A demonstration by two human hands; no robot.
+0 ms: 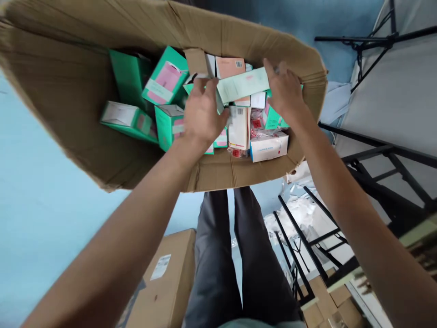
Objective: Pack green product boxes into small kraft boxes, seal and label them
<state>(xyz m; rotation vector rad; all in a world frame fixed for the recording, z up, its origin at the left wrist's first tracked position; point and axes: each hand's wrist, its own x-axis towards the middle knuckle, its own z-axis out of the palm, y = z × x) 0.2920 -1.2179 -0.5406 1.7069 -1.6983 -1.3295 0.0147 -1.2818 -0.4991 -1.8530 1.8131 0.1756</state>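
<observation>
Both my hands reach down into a big open cardboard carton (85, 82). A slim pale green box (244, 85) lies tilted between them, above the other packages. My left hand (205, 109) is closed at the box's left end, thumb and fingers curled round it. At the right end my right hand (285, 89) grips it, with the fingertips partly hidden. Under and around it are a salmon-coloured box (230, 67), a cream box (238, 127), a white box (269, 146) and red-marked plastic packets (257, 123). Several green and pink boxes (167, 77) lie left of my left hand.
A closed cardboard box (170, 273) with a white label stands on the blue floor (41, 191), left of my legs (218, 255). Black metal frame legs (385, 150) stand at the right. White plastic wrapping (300, 212) lies beneath them, with more cartons (321, 300) lower right.
</observation>
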